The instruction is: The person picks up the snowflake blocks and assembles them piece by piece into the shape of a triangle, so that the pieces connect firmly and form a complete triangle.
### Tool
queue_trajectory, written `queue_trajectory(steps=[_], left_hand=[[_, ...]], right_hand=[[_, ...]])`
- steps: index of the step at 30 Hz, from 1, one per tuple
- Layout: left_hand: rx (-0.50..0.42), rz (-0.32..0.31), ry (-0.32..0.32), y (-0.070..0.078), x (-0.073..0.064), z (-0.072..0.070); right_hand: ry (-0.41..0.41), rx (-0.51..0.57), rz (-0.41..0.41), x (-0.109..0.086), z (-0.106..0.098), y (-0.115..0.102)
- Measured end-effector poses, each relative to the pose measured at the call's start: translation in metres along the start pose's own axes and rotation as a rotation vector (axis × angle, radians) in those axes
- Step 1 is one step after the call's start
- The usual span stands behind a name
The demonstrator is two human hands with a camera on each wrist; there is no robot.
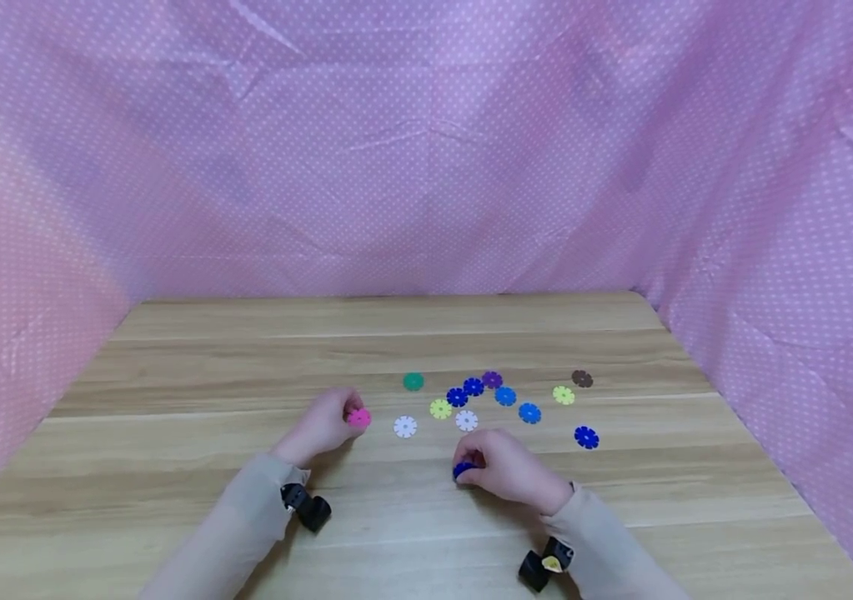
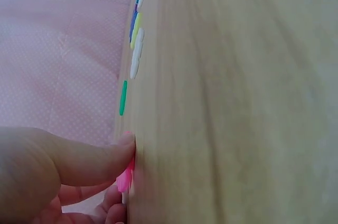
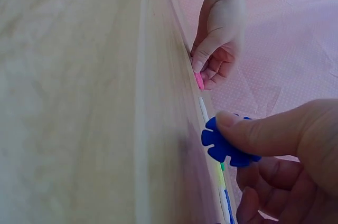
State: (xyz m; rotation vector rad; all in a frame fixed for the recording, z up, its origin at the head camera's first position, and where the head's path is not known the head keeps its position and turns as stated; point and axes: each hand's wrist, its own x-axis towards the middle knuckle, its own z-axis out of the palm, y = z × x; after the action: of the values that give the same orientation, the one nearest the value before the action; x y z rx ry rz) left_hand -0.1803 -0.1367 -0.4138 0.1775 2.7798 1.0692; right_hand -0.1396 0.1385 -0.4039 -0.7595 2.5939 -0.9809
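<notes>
My left hand (image 1: 327, 423) pinches a pink notched disc (image 1: 359, 418) between thumb and fingers, low at the table surface. In the left wrist view the thumb lies over the pink disc (image 2: 125, 177). Nearer to me on the right, my right hand (image 1: 504, 468) pinches a dark blue notched disc (image 1: 464, 470). The right wrist view shows this blue disc (image 3: 227, 143) tilted up, the thumb on its face and curled fingers behind. A white disc (image 1: 405, 427) lies between the hands, and another white disc (image 1: 467, 420) lies just beyond the right hand.
Farther back on the wooden table (image 1: 246, 350) lie a green disc (image 1: 413, 381), a purple disc (image 1: 492, 379), a brown disc (image 1: 582, 378), yellow discs (image 1: 440, 408) and several blue discs (image 1: 529, 413). A pink dotted cloth (image 1: 426, 167) hangs around the table's back and sides.
</notes>
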Motion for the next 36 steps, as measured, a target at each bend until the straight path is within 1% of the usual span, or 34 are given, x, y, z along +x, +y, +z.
queue_trajectory(steps=[3, 7, 10, 12, 15, 17, 20, 22, 23, 26, 29, 31, 34, 36], left_hand=[[-0.009, 0.009, -0.006, -0.001, 0.0, 0.0], [-0.043, 0.03, -0.006, -0.003, -0.002, -0.002], [-0.068, 0.055, 0.013, -0.001, -0.005, -0.003], [-0.094, 0.062, 0.04, 0.002, -0.008, -0.004], [-0.162, 0.065, 0.077, 0.008, -0.013, -0.005], [-0.238, 0.055, 0.083, 0.013, -0.017, -0.004], [-0.333, 0.078, 0.055, 0.019, -0.021, -0.004], [-0.366, 0.106, 0.028, 0.024, -0.024, -0.003], [-0.373, 0.124, 0.017, 0.025, -0.025, -0.003], [-0.339, 0.17, 0.01, 0.03, -0.03, -0.001], [-0.304, 0.206, 0.037, 0.036, -0.033, 0.002], [-0.294, 0.217, 0.061, 0.039, -0.033, 0.004], [-0.312, 0.228, 0.086, 0.042, -0.033, 0.009], [-0.334, 0.244, 0.093, 0.044, -0.034, 0.012]], right_hand=[[0.011, 0.008, -0.004, 0.0, 0.0, 0.0], [0.036, 0.014, -0.005, 0.001, -0.001, 0.001], [0.065, 0.016, -0.008, 0.001, -0.001, 0.001], [0.091, 0.012, -0.011, 0.001, -0.001, 0.0], [0.123, 0.017, -0.012, 0.001, -0.001, 0.0], [0.135, 0.033, -0.008, 0.002, -0.001, 0.001], [0.14, 0.065, 0.0, 0.002, -0.002, 0.0], [0.142, 0.09, 0.011, 0.002, -0.002, 0.001], [0.145, 0.101, 0.018, 0.001, -0.003, 0.001], [0.157, 0.145, 0.047, 0.001, -0.003, 0.002], [0.173, 0.228, 0.07, 0.002, -0.004, 0.002], [0.175, 0.291, 0.074, 0.003, -0.005, 0.002], [0.163, 0.359, 0.084, 0.005, -0.007, 0.0], [0.155, 0.381, 0.087, 0.007, -0.009, -0.003]])
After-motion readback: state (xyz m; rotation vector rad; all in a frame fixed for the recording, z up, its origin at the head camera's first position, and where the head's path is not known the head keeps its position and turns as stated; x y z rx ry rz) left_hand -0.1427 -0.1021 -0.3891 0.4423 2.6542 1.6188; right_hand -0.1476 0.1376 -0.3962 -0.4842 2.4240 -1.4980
